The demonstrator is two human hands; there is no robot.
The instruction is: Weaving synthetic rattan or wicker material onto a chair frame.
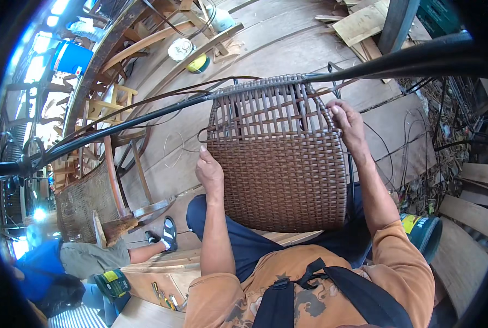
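Note:
A brown wicker panel (279,177) stands in front of my lap. Its lower part is tightly woven, while spaced upright strips (266,112) show in the upper part. These strips wrap around a black metal bar (255,83) at the top. My left hand (209,174) is closed at the panel's left edge, its thumb against a small loop of brown weaving strip (201,134). At the upper right edge, my right hand (349,127) has its fingers curled against the panel's side; what they grip is hidden. A long loose strip (173,94) trails left from the open weave.
The black bar extends far to both sides. At left are a chair frame with a woven panel (85,202) and a seated person (85,262). Hand tools (165,295) lie below. A green bucket (423,235) stands by my right elbow; wood boards (361,24) lie at far right.

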